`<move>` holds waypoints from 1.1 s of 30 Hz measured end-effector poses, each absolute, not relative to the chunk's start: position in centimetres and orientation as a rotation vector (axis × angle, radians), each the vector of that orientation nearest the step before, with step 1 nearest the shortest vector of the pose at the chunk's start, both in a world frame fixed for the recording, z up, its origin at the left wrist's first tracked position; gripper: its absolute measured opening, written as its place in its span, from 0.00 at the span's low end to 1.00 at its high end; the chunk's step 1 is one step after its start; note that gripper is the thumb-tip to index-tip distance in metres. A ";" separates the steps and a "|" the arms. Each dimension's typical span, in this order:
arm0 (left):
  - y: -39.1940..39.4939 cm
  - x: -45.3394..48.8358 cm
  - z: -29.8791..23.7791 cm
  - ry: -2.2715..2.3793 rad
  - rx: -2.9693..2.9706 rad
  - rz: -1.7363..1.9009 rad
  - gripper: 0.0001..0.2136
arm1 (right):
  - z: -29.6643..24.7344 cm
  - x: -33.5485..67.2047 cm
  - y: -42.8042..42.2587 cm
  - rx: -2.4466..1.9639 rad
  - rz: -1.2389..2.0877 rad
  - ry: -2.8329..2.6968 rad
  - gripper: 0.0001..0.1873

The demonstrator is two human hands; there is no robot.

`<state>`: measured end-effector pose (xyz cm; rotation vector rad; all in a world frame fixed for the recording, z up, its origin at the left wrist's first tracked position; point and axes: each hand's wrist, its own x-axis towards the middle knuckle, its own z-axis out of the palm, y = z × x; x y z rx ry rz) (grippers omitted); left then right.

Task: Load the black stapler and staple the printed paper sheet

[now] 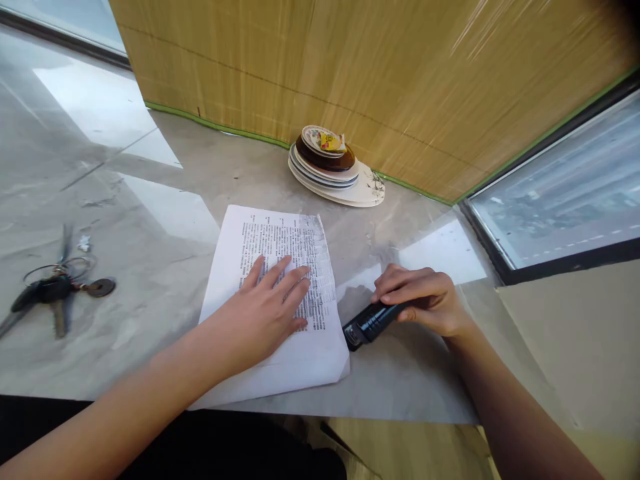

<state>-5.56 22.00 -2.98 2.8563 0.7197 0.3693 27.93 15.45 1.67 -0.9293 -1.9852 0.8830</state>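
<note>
A stack of printed paper (235,267) lies near the front edge of the grey table, its lines of text running lengthwise. My left hand (275,300) rests flat on the sheets with the fingers spread. To the right of the paper, my right hand (425,297) is closed around the rear part of a black stapler (370,323). The stapler's front end meets the right edge of the paper near the lower corner. Whether the sheet edge sits inside its jaws I cannot tell.
Stacked plates (325,177) with a small yellow packet (333,142) on top stand at the back, by a bamboo blind (300,67). A bunch of keys (55,287) lies at the left. The marble-patterned table (150,320) ends just in front of my body.
</note>
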 end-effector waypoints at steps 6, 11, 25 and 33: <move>22.1 -5.6 -3.3 0.753 2.840 0.415 0.20 | 1.7 27.1 15.1 -0.811 0.982 -2.122 0.19; 22.0 -5.7 -2.2 0.570 2.817 0.343 0.16 | 1.4 26.6 15.1 -0.868 0.880 -2.059 0.21; 21.4 -6.8 -0.8 0.368 2.720 0.404 0.31 | 1.3 24.2 12.9 -1.187 0.302 -2.303 0.32; 21.3 -6.9 -0.5 0.333 2.704 0.302 0.31 | 1.6 22.3 12.2 -1.248 0.137 -2.299 0.37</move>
